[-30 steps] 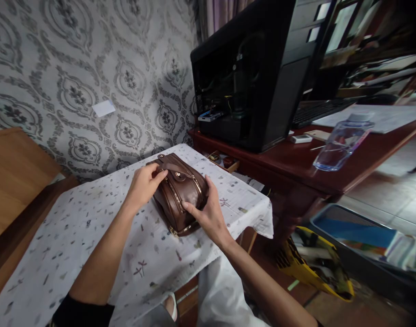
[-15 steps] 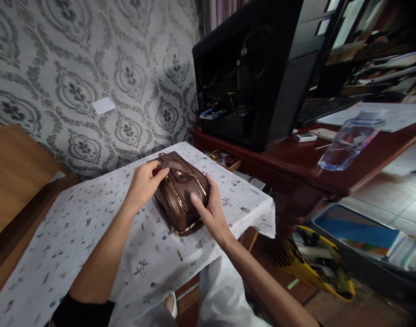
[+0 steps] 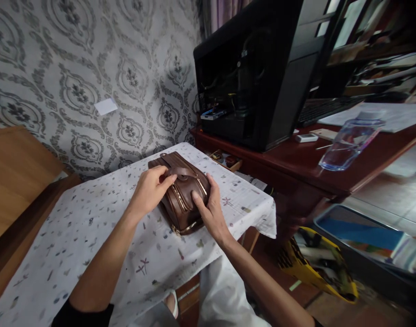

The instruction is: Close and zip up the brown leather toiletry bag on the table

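A brown leather pouch (image 3: 180,200) with gold zippers lies on a small table covered by a white patterned cloth (image 3: 92,236). My left hand (image 3: 152,190) rests on the pouch's top left, its fingers curled and pinching at the strap near the zipper. My right hand (image 3: 209,206) grips the pouch's right side, thumb on the front and fingers wrapped over the far edge. Both forearms reach in from the bottom of the view.
A dark red desk (image 3: 296,163) stands to the right with an open black computer case (image 3: 255,77), a clear plastic bottle (image 3: 347,141), a keyboard and papers. A yellow bag (image 3: 317,263) and a blue bin (image 3: 364,240) sit on the floor. Patterned wallpaper is behind.
My left hand has slid a little to the right along the pouch's top. My right thumb has shifted up the pouch's front. The pouch stays in place.
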`<state>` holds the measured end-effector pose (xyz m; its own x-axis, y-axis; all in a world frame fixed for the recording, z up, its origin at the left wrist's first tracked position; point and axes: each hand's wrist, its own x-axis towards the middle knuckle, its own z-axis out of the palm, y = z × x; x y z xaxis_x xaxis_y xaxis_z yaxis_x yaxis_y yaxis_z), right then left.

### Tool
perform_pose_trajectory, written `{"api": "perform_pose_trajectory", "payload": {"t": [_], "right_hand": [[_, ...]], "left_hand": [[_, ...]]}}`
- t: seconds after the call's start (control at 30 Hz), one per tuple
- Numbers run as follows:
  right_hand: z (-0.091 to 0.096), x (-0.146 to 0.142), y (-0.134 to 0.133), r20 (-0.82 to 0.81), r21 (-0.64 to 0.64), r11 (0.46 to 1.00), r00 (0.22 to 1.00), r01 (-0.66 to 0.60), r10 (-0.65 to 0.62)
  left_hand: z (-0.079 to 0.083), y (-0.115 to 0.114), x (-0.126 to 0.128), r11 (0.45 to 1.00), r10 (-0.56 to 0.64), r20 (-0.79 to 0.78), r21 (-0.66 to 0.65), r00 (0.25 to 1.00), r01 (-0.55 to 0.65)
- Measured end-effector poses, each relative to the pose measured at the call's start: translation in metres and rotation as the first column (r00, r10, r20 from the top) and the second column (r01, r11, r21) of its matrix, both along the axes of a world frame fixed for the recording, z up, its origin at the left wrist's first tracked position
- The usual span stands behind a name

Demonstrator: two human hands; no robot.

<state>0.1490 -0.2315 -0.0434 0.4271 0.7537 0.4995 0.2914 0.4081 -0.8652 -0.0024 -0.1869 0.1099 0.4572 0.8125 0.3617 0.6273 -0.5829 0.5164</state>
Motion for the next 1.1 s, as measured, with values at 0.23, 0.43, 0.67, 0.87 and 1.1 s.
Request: {"api": "perform_pose_trajectory", "payload": {"t": [0.23,0.43,0.67,0.87,1.1], "right_hand": [[-0.01,0.005,-0.009,-0.189,-0.008,0.995,0.977,-0.104,0.101],[-0.014,0.007,-0.008,-0.209,0.018,0.992,0.97,-0.122,0.123],[-0.012,0.005,-0.008,-0.262,0.06,0.989,0.954,-0.133,0.144],[-0.011,0.004,-0.004,-0.261,0.104,0.989,0.956,-0.107,0.131],[-0.015,0.004,0.002,-0.237,0.133,0.987,0.965,-0.085,0.115]], "left_hand": [[0.003,-0.001,0.016,0.987,-0.013,-0.088,0.158,0.996,0.027],[-0.001,0.0,0.047,0.954,-0.076,-0.253,0.262,0.965,0.144],[-0.008,0.007,0.059,0.971,0.038,-0.169,0.239,0.985,0.004],[-0.013,0.009,0.063,0.97,0.007,-0.089,0.244,0.996,0.015],[-0.019,0.001,0.063,0.969,-0.055,-0.054,0.239,0.997,0.066]]}}
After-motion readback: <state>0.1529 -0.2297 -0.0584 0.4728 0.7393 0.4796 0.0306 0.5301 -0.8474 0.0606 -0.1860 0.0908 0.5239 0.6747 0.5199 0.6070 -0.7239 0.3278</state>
